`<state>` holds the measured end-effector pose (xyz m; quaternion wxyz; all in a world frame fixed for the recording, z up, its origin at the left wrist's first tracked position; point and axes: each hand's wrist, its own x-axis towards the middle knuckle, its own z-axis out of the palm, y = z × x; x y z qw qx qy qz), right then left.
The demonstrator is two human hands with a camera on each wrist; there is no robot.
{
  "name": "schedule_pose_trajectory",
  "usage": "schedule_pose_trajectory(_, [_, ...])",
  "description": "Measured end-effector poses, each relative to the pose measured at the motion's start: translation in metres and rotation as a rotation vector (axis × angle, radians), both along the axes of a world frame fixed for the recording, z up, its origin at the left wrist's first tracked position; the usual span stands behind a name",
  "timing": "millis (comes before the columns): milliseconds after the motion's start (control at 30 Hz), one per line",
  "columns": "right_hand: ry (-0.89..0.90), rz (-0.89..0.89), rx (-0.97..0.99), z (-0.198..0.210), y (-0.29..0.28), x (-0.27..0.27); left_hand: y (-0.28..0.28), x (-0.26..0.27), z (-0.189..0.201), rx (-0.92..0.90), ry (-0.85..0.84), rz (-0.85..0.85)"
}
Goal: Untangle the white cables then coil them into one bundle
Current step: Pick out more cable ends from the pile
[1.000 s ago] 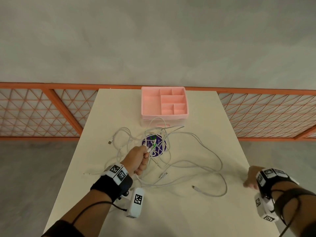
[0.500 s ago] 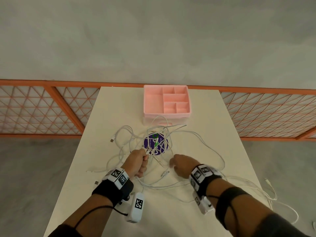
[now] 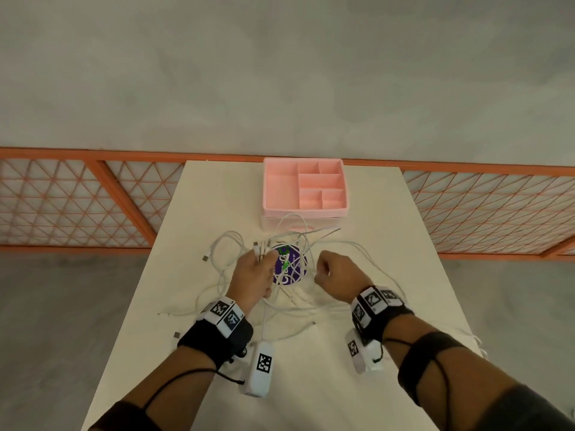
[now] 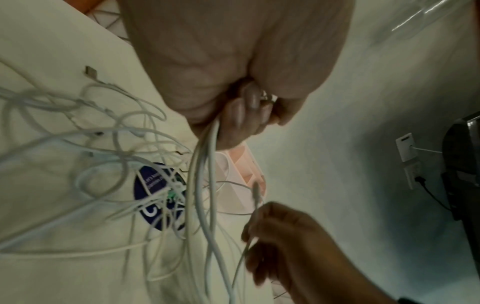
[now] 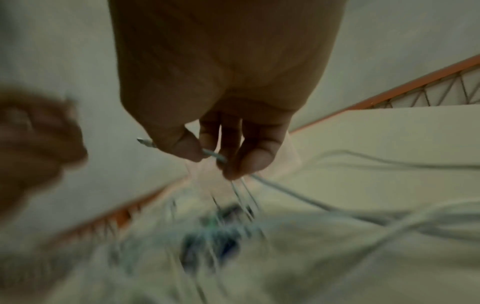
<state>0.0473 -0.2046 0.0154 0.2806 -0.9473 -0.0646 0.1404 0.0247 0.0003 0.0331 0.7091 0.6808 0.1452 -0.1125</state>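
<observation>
Several white cables (image 3: 230, 244) lie tangled in the middle of the cream table (image 3: 389, 213), looping over a round purple sticker (image 3: 292, 269). My left hand (image 3: 256, 272) grips a bunch of cable ends, plugs sticking out above the fist; the left wrist view shows the strands (image 4: 205, 168) hanging from its curled fingers (image 4: 244, 111). My right hand (image 3: 334, 272), just right of the sticker, pinches one cable end (image 5: 207, 153) between thumb and fingertips (image 5: 254, 158). That view is blurred.
A pink compartment tray (image 3: 281, 209) stands at the table's far edge, just behind the tangle. Cable loops trail right toward the table edge (image 3: 473, 340). An orange lattice railing (image 3: 77, 200) runs behind the table. A loose plug (image 3: 205, 258) lies left of the tangle.
My right hand came in from the table's right edge to the tangle and took hold of a cable end. The left hand lifted slightly forward with its bunch of plugs.
</observation>
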Motion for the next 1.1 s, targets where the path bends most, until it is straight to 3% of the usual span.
schedule_pose_trajectory(167, [0.031, -0.193, 0.664, 0.067, 0.007, 0.014, -0.021, 0.013, 0.019, -0.092, -0.144, 0.102])
schedule_pose_trajectory(333, [0.228, -0.204, 1.251, 0.1, 0.02, 0.011, -0.041, 0.012, 0.037, -0.291, -0.152, 0.004])
schedule_pose_trajectory(433, [0.199, -0.255, 1.377, 0.111, 0.018, 0.017, -0.045, 0.008, 0.037, -0.319, -0.122, -0.09])
schedule_pose_trajectory(600, [-0.027, -0.394, 1.465, 0.133, -0.009, 0.032, -0.046, -0.003, 0.017, -0.193, -0.087, -0.274])
schedule_pose_trajectory(733, [-0.193, -0.531, 1.485, 0.143, -0.039, 0.04, -0.038, -0.007, 0.005, -0.124, -0.068, -0.262])
schedule_pose_trajectory(867, [-0.236, -0.754, 1.429, 0.126, -0.064, 0.039, -0.032, 0.001, 0.006, -0.09, -0.056, -0.128])
schedule_pose_trajectory(933, [-0.128, -0.846, 1.27, 0.11, -0.068, 0.034, -0.03, 0.008, 0.012, -0.104, -0.063, -0.065])
schedule_pose_trajectory(1033, [0.031, -0.847, 0.843, 0.089, -0.062, 0.021, -0.029, 0.02, 0.025, -0.094, -0.129, -0.041])
schedule_pose_trajectory(1100, [-0.087, -0.701, 0.517, 0.086, -0.047, 0.013, -0.029, 0.026, 0.031, -0.058, -0.185, -0.067])
